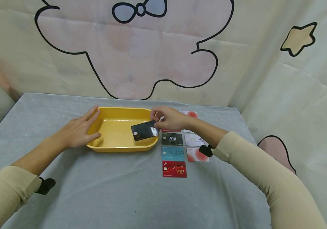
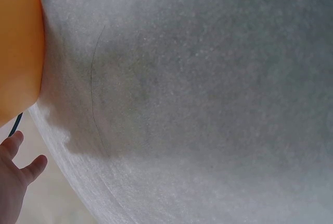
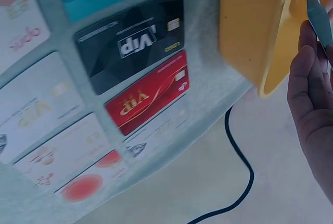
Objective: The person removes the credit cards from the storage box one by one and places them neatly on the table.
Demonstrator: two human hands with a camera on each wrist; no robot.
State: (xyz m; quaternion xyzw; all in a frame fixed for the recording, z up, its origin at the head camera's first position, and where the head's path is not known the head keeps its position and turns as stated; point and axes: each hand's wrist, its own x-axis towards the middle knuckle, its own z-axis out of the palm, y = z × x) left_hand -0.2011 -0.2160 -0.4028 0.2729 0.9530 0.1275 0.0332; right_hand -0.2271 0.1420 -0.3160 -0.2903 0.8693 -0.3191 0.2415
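My right hand pinches a dark VIP card by its right end, over the right part of a yellow tray. In the right wrist view the fingers hold that card nearly edge-on beside the tray wall. My left hand lies at the tray's left end, its fingers spread and extended along the rim. The left wrist view catches only part of that hand and a corner of the tray.
Right of the tray, cards lie in two columns: a black Vip card, a blue card, a red card, a white card and a pink-circle card. My right forearm covers some. Grey cloth covers the table.
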